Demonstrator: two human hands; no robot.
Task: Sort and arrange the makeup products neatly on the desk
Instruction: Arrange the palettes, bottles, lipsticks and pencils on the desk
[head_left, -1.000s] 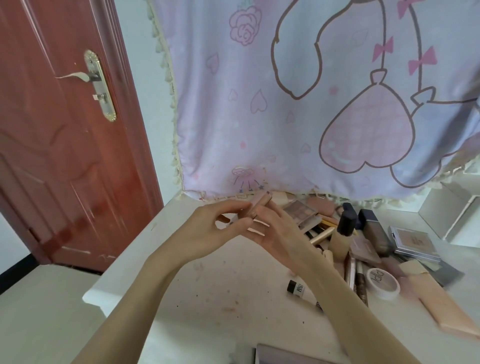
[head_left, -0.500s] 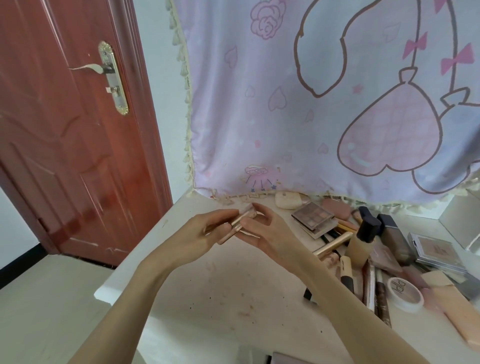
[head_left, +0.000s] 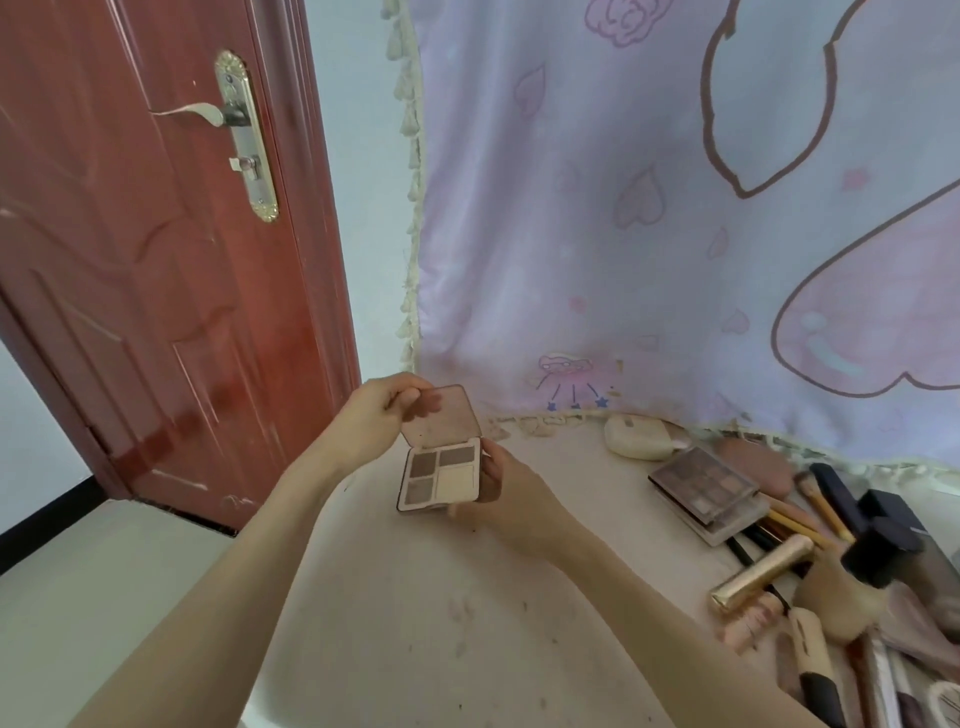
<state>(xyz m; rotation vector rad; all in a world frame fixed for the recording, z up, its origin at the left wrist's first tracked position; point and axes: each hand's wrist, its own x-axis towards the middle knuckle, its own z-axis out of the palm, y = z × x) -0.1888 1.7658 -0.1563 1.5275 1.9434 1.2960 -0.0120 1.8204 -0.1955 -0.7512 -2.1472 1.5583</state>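
The small eyeshadow palette, which half a second earlier was being held closed and edge-on between both hands, is now standing open above the desk. The left hand is pinching the raised lid at its upper left corner with curled fingers, and the right hand is gripping the right edge of the base, thumb against the side. The base is showing four pans: three brownish shades and one pale cream shade at the lower right. The inside of the lid is reading as plain dusty pink; no detail can be made out there. The view is also sitting closer to the hands than before. To the right of the right hand, a cream-coloured case is lying against the hem of the hanging cloth. Further right, a larger closed palette with many dark pans under a clear lid is resting on a second flat case. Beyond it, a gold tube, brushes and a dark-capped bottle are lying in a loose heap, overlapping one another. A red door is standing to the left of the left hand.
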